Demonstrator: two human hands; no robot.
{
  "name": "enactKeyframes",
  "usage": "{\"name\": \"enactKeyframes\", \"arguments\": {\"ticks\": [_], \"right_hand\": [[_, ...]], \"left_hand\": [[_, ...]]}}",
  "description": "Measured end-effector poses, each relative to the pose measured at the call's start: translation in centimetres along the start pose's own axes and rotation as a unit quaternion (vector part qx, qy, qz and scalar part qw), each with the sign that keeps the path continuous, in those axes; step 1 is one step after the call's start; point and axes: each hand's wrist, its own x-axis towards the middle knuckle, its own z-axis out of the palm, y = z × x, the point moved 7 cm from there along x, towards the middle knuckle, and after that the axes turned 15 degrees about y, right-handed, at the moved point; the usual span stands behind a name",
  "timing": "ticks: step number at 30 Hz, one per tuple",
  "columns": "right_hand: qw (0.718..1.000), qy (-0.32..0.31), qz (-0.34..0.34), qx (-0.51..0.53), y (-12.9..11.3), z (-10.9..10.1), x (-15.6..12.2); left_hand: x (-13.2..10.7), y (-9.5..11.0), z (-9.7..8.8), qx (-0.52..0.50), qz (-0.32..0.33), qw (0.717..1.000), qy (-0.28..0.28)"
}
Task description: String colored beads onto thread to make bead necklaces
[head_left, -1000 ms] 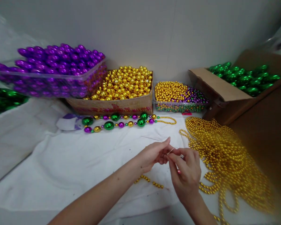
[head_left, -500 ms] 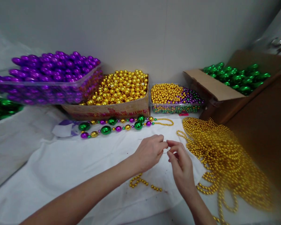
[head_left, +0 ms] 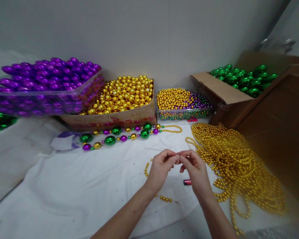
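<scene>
Although the fingertips hide much of it, a thin pale thread [head_left: 177,161] shows as a small curve between the hands, above the white cloth [head_left: 102,186]. Left hand [head_left: 159,167] and right hand [head_left: 195,167] meet tip to tip, each with thumb and forefinger pressed together, pinching the thread; which hand has which end, I cannot tell. From behind the left hand a fine, straight needle-like strand [head_left: 153,149] sticks out leftward, its other end covered.

A short string of gold beads [head_left: 146,170] is partly hidden by the left hand and forearm; a loose row of gold beads [head_left: 165,199] lies between the forearms. Beside the right hand, a red lighter-like object [head_left: 187,182] is half covered. To the right spreads a heap of gold bead strands [head_left: 234,166], its outer edge blurred.

Farther back lies a green, purple and gold necklace [head_left: 123,138], before a cardboard box of gold beads [head_left: 109,121]. The clear tub of purple beads [head_left: 52,94] is cut off at the left edge, as are green beads [head_left: 0,121] below it.
</scene>
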Motion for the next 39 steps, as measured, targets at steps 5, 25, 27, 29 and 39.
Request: {"name": "enactKeyframes", "arguments": {"ticks": [5, 25, 27, 29, 39], "right_hand": [[0.999, 0.003, -0.013, -0.037, 0.6, -0.8, 0.4], [0.899, -0.008, -0.333, -0.283, -1.8, 1.3, -5.1], [0.903, -0.001, -0.321, -0.285, -1.4, 1.1, -4.8], [0.889, -0.008, -0.339, -0.307, -1.3, 1.2, -4.8], [0.840, -0.024, -0.396, -0.369, -0.8, 1.6, -4.7]], "left_hand": [[0.1, -1.0, 0.8, -0.038, -0.100, 0.990, -0.089], [-0.9, -2.0, -2.0, 0.088, -0.071, 0.993, 0.022], [-1.3, -2.4, -2.2, 0.052, -0.101, 0.993, 0.023], [-1.6, -2.6, -2.2, 0.024, -0.115, 0.993, 0.030], [-1.9, -3.3, -3.2, 0.046, -0.073, 0.994, 0.069]]}}
